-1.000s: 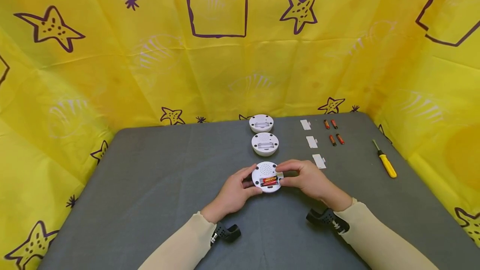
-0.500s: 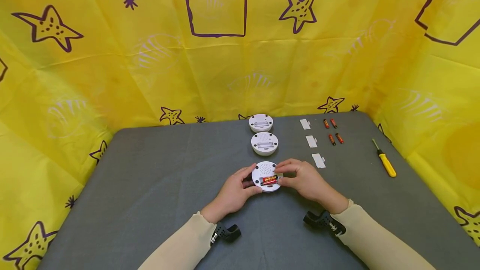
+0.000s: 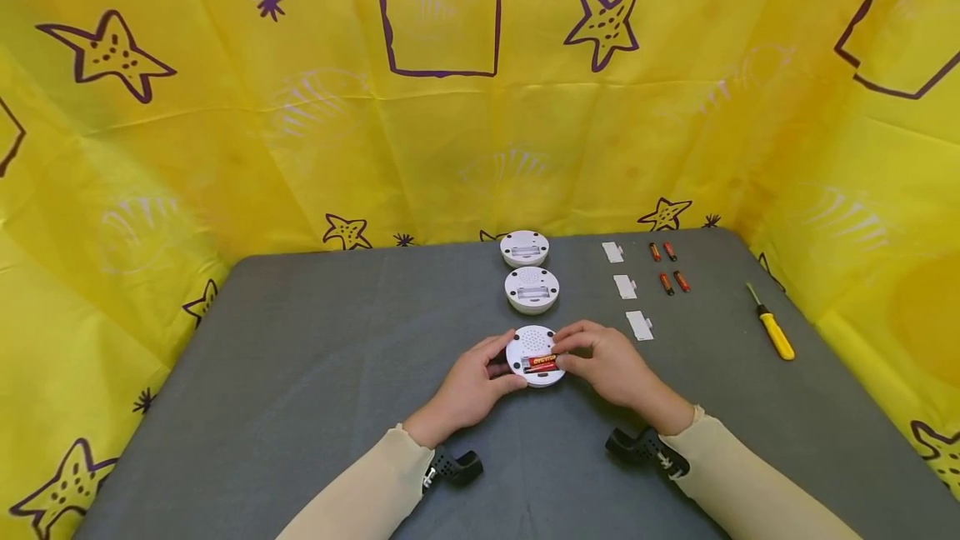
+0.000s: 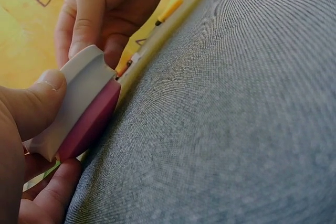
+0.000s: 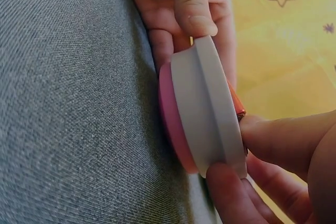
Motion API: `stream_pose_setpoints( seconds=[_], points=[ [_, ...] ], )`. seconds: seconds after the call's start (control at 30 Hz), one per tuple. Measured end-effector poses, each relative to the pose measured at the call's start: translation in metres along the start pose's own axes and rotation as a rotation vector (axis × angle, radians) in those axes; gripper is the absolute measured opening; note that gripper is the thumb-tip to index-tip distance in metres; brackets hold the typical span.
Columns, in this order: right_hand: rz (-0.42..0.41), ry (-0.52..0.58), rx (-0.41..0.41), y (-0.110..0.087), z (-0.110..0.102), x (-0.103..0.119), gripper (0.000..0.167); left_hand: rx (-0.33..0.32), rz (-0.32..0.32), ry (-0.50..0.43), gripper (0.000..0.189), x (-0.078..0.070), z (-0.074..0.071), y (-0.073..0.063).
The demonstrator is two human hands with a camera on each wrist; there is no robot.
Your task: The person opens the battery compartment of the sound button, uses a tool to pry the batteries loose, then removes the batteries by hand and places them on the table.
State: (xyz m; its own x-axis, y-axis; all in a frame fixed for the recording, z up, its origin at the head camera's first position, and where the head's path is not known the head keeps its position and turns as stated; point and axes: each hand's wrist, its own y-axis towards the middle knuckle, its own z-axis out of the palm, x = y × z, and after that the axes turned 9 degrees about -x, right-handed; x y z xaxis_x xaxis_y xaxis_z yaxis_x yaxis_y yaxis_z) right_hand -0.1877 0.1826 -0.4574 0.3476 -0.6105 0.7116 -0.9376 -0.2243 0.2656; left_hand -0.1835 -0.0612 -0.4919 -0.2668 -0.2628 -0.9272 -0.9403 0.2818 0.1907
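Note:
A round white device (image 3: 530, 339) lies with its perforated underside up, its battery compartment holding red batteries (image 3: 540, 362). My left hand (image 3: 474, 383) grips its left side, thumb on the near rim. From the right, my right hand (image 3: 611, 363) pinches the right end of a battery. In the right wrist view, my thumb meets that battery's end (image 5: 238, 103), which sticks out above the white casing (image 5: 202, 106), while another finger touches the rim. A pink part (image 4: 94, 121) shows beneath the casing in the left wrist view. Fingers partly hide the compartment.
Two more white devices (image 3: 532, 305) (image 3: 524, 260) stand behind, compartments uncovered. To the right lie three white battery covers (image 3: 640, 325) (image 3: 625, 287) (image 3: 612, 252), several loose red batteries (image 3: 667, 283) and a yellow-handled screwdriver (image 3: 776, 335). Yellow patterned cloth (image 3: 450, 157) encloses the grey table (image 3: 360, 373).
My right hand's fingers have shifted slightly left over the compartment, and the battery by them has moved a little. My left hand keeps its hold on the device.

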Motion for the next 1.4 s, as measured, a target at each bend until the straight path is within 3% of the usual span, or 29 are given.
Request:
stream_pose_setpoints(
  seconds=[0.13, 0.23, 0.43, 0.63, 0.8, 0.9, 1.1, 1.2, 1.3, 1.4],
  points=[
    [0.02, 0.03, -0.011, 0.001, -0.002, -0.002, 0.011, 0.0, 0.015, -0.019, 0.073, 0.001, 0.0, 0.0],
    [0.103, 0.121, -0.023, 0.004, -0.006, -0.007, 0.011, -0.002, 0.015, -0.034, 0.073, 0.001, 0.001, 0.0],
    [0.286, 0.494, -0.056, 0.009, -0.019, -0.017, 0.015, -0.008, 0.005, -0.051, 0.072, -0.004, 0.001, -0.001],
    [0.397, 0.854, -0.071, 0.012, -0.035, -0.027, 0.019, 0.003, 0.005, -0.062, 0.069, -0.031, -0.004, -0.005],
    [0.509, 1.126, -0.117, 0.015, -0.064, -0.039, 0.018, 0.002, 0.003, -0.063, 0.066, -0.042, -0.006, -0.009],
    [0.559, 1.23, -0.128, 0.016, -0.087, -0.048, 0.022, 0.002, 0.002, -0.058, 0.067, -0.044, -0.007, -0.01],
    [0.586, 1.264, -0.185, 0.015, -0.124, -0.068, 0.024, 0.012, -0.007, -0.042, 0.068, -0.041, -0.007, -0.009],
    [0.59, 1.251, -0.185, 0.013, -0.137, -0.08, 0.026, 0.009, -0.014, -0.033, 0.069, -0.027, -0.005, -0.006],
    [0.603, 1.183, -0.156, 0.011, -0.147, -0.091, 0.027, 0.006, -0.01, -0.022, 0.071, -0.012, -0.002, -0.003],
    [0.633, 1.037, -0.103, 0.009, -0.152, -0.102, 0.026, 0.006, -0.005, -0.023, 0.072, -0.002, -0.001, -0.001]
  ],
)
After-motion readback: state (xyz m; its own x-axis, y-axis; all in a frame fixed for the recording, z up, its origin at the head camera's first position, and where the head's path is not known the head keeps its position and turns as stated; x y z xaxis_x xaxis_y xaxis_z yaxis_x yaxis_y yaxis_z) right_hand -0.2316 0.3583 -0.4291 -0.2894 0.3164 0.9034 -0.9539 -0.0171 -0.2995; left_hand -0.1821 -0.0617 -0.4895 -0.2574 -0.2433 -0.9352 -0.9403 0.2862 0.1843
